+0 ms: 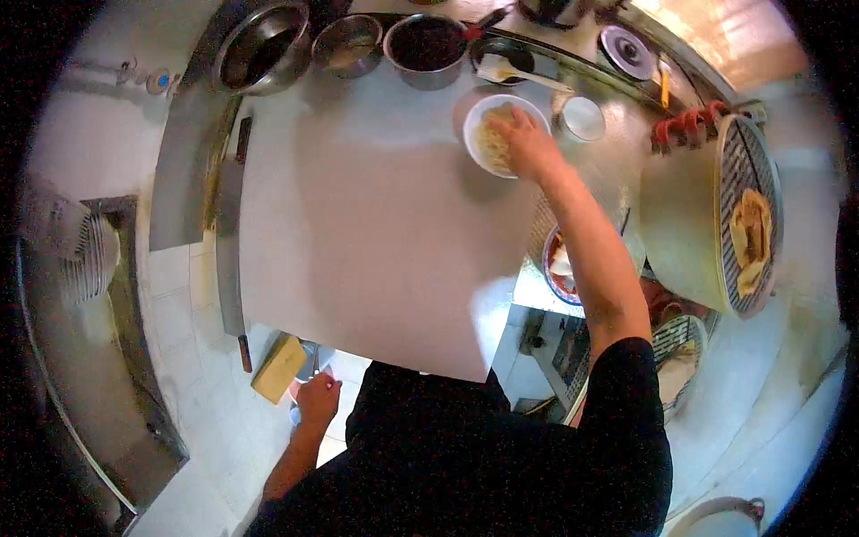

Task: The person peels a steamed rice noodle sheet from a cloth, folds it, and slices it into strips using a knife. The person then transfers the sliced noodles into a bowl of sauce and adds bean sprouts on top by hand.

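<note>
My right hand [525,143] reaches across the work surface into a white bowl [472,134]. Its fingers are curled into pale, shredded-looking food [492,148], with the fingertips partly hidden. Low beside my body, past the front edge of the surface, is my left hand [318,399], with its fingers closed. A thin metal piece [315,360] shows just above that hand; whether the hand grips it is unclear. Near the left hand lies a yellowish block [279,369].
A large pale board [385,224] covers the work surface, with a long blade-like tool [231,242] along its left edge. Metal bowls [425,79] line the back, near a brush [528,79]. A big container [689,215] with a rack stands at right. A rimmed bowl [553,285] sits under my right arm.
</note>
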The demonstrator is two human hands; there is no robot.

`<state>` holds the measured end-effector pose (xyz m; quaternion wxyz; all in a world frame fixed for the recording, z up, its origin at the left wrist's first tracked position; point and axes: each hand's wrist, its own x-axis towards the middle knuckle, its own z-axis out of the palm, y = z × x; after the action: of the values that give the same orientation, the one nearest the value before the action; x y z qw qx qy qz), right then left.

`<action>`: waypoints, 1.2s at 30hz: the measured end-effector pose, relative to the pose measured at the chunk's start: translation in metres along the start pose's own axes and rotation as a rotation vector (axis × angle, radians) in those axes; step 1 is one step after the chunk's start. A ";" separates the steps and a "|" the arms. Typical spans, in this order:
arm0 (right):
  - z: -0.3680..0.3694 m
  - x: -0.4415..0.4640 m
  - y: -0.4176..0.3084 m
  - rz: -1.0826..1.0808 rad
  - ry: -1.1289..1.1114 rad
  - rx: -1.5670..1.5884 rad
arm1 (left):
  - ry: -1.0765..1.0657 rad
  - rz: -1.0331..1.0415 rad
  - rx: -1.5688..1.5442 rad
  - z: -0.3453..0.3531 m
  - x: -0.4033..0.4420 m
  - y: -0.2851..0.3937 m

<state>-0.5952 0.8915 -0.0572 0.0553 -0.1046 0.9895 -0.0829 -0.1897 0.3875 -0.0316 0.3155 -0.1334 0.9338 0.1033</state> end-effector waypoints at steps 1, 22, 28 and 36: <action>0.000 0.007 -0.005 -0.001 -0.080 -0.018 | -0.003 -0.013 -0.015 0.009 -0.006 -0.016; -0.003 0.009 0.000 0.001 0.043 0.012 | 0.575 0.465 1.527 0.221 -0.089 -0.259; 0.023 0.028 0.004 -0.315 0.002 -0.135 | 0.596 0.438 1.478 0.222 -0.095 -0.257; 0.008 0.021 0.016 0.038 0.137 0.200 | 0.600 0.460 1.292 0.218 -0.095 -0.244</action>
<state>-0.6178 0.9008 -0.0697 -0.0008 -0.0740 0.9796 -0.1871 0.0826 0.2352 -0.1692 0.0334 0.2548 0.8588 -0.4432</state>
